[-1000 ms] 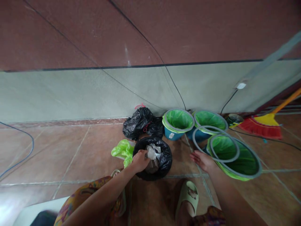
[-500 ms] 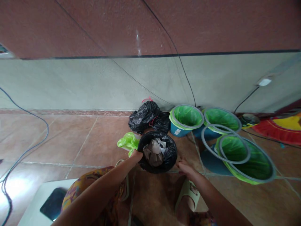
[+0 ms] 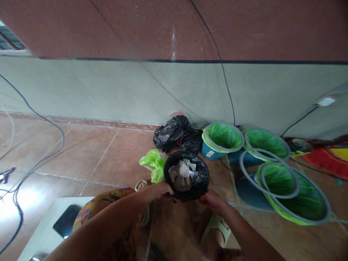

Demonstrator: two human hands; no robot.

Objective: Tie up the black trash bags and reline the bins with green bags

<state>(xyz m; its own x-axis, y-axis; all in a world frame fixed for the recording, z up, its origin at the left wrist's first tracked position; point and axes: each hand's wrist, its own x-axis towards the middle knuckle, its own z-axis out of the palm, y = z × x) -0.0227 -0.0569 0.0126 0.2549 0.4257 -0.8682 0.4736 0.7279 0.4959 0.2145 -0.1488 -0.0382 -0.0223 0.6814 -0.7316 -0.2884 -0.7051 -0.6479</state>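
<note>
While both hands steady a black-lined bin [image 3: 201,175] on the tiled floor [image 3: 114,159], a pale surface [image 3: 40,226] shows at the lower left, with a dark phone [image 3: 67,220] near its far edge, beside a patterned trouser leg [image 3: 89,214]. Pale footwear [image 3: 210,225] stands on the tiles at either side, nearer than the bin. The left hand [image 3: 163,190] grips the bin's near left rim; the right hand [image 3: 212,201] presses its fingers to the near right side, though their tips are hidden and one cannot tell whether they pinch the liner. Crumpled paper [image 3: 183,174], brown and white, lies inside the bin. Just left of it sits a bright green plastic bag [image 3: 154,165]. To the right stand three blue bins lined in green, the nearest [image 3: 251,194] with overlapping grey rings [image 3: 285,197] across its mouth; a red broom head [image 3: 319,157] lies farther right. Close to the floor's far edge, black bags [image 3: 172,132] with red ties rest before the wall [image 3: 108,90]
</note>
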